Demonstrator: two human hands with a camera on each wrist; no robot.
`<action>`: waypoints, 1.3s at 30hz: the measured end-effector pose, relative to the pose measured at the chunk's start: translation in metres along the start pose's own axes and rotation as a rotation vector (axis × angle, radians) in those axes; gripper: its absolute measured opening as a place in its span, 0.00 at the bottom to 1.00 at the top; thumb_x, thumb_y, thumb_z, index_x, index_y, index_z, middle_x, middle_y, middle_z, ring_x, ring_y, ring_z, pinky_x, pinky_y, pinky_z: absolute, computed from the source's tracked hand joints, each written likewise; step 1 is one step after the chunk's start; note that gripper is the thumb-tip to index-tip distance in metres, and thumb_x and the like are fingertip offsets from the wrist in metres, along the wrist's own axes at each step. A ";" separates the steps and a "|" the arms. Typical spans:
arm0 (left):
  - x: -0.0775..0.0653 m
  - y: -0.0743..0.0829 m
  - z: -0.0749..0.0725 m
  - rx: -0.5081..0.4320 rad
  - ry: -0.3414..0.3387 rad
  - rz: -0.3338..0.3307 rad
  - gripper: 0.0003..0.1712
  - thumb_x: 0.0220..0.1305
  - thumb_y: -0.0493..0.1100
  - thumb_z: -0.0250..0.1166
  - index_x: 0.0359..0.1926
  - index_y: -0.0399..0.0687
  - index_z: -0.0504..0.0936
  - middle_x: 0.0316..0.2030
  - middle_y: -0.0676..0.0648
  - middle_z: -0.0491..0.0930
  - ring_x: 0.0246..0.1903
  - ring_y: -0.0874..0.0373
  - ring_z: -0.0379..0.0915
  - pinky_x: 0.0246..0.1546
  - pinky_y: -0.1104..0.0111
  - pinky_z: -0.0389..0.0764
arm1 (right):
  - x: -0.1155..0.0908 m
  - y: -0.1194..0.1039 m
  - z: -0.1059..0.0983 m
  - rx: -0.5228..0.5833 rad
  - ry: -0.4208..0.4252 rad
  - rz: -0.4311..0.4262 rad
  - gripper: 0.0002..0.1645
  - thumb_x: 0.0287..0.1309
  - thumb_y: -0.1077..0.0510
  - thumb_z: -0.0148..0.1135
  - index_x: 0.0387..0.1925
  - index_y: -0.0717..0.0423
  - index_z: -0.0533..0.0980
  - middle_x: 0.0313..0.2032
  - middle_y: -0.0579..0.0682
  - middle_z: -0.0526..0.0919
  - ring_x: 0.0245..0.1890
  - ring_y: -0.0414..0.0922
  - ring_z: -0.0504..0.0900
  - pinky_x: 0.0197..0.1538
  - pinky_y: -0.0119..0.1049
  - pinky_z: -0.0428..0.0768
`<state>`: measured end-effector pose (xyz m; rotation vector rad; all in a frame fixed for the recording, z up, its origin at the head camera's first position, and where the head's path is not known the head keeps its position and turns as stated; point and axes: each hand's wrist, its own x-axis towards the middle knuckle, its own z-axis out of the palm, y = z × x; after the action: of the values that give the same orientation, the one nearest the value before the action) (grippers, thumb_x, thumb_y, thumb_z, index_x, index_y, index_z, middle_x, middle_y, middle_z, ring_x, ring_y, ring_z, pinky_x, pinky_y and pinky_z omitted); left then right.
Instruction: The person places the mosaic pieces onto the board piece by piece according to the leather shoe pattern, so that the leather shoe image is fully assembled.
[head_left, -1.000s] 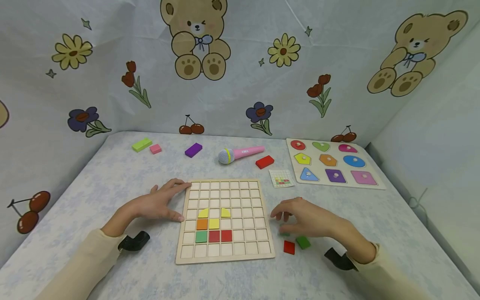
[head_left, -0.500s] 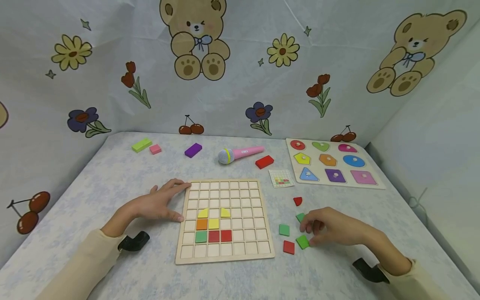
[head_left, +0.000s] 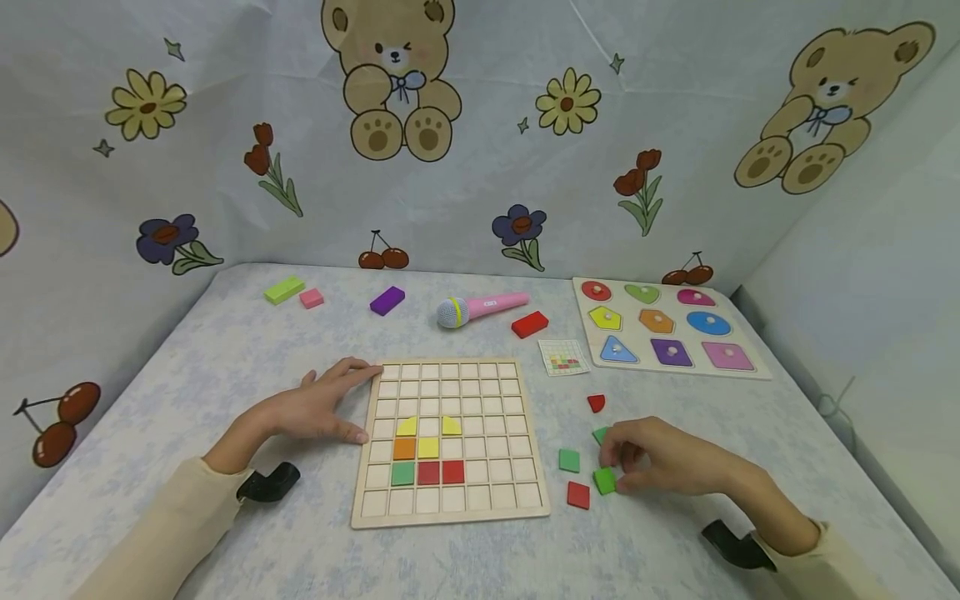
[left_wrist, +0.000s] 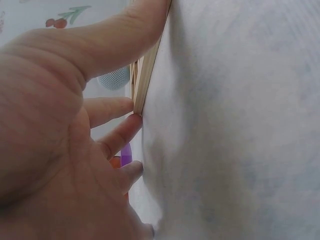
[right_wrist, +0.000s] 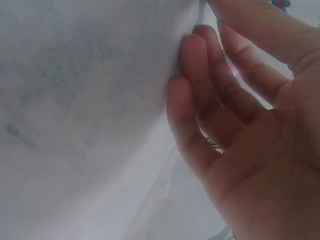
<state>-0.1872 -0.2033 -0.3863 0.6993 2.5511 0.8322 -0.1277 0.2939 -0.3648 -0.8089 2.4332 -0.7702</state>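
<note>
My left hand [head_left: 318,408] rests at the left edge of a wooden grid board [head_left: 495,517], thumb and fingertips touching its rim. The left wrist view shows those fingers stretched toward the board's side [left_wrist: 145,80]. Yellow, orange, green and red tiles fill some squares. Right of the board, my right hand [head_left: 667,454] pinches a bright green tile [head_left: 604,481] low over the table, thumb at its right side. The fingers partly cover another green tile [head_left: 600,434]. The right wrist view shows curled fingers [right_wrist: 192,55]; the tile is hidden there.
Near the right hand lie a green square tile [head_left: 569,461], a red square tile [head_left: 578,495] and a red rounded tile [head_left: 596,403]. Behind are a pattern card [head_left: 564,357], a shape puzzle board [head_left: 637,329], a pink microphone [head_left: 487,306] and several coloured blocks.
My right hand has moved right, away from the board's edge, to the bright green tile, which has turned and shifted slightly left. The left hand and board have stayed put.
</note>
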 end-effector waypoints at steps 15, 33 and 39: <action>0.000 0.000 0.000 -0.007 -0.003 -0.008 0.58 0.53 0.58 0.76 0.77 0.45 0.56 0.71 0.38 0.54 0.72 0.34 0.49 0.62 0.24 0.29 | 0.016 -0.018 -0.009 -0.064 0.037 -0.005 0.05 0.62 0.57 0.68 0.36 0.48 0.77 0.32 0.36 0.79 0.36 0.36 0.79 0.44 0.30 0.81; 0.000 -0.001 0.000 -0.001 -0.001 0.000 0.58 0.54 0.58 0.76 0.77 0.45 0.56 0.70 0.38 0.55 0.72 0.35 0.50 0.62 0.24 0.30 | 0.081 -0.062 0.008 -0.080 0.052 -0.129 0.03 0.64 0.59 0.66 0.37 0.48 0.78 0.32 0.36 0.80 0.35 0.34 0.78 0.44 0.31 0.81; 0.000 -0.001 0.000 0.006 -0.001 0.001 0.58 0.54 0.57 0.76 0.77 0.44 0.56 0.70 0.38 0.55 0.72 0.35 0.50 0.62 0.24 0.31 | 0.102 -0.082 0.021 -0.049 0.055 -0.146 0.04 0.63 0.59 0.67 0.35 0.48 0.78 0.30 0.35 0.80 0.33 0.34 0.79 0.42 0.30 0.81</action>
<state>-0.1879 -0.2037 -0.3865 0.7025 2.5536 0.8247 -0.1570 0.1656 -0.3534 -1.0058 2.4706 -0.7986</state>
